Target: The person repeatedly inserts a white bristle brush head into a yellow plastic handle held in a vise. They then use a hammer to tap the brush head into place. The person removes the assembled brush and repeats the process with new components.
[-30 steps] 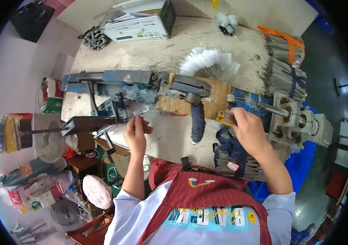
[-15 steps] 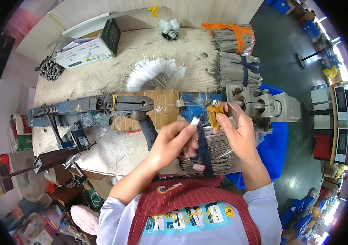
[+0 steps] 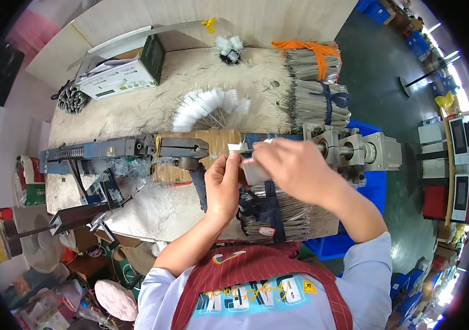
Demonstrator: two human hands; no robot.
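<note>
Over the middle of the bench, my left hand (image 3: 223,184) pinches a small white bristle tuft (image 3: 236,147) between thumb and fingers. My right hand (image 3: 292,168), slightly blurred, is right beside it with its fingers bent closed. Below those fingers shows a pale flat plate (image 3: 253,172), which the right hand seems to grip; its kind is unclear. To the left is a dark steel clamp (image 3: 182,144) on a long machine bar. To the right stands a metal spindle unit (image 3: 350,147). Any wire between them is hidden behind my hands.
White tube brushes (image 3: 204,107) lie fanned behind the bar, with a smaller brush bunch (image 3: 229,49) farther back. Tied wire bundles (image 3: 314,102) are stacked at right; another wire bundle (image 3: 295,217) lies nearer me. A carton (image 3: 119,77) sits far left, a blue bin (image 3: 377,187) at right.
Both hands have come together: the right moved left and turned over, the left shifted slightly left with the white tuft. The yellow piece in my right hand no longer shows.
</note>
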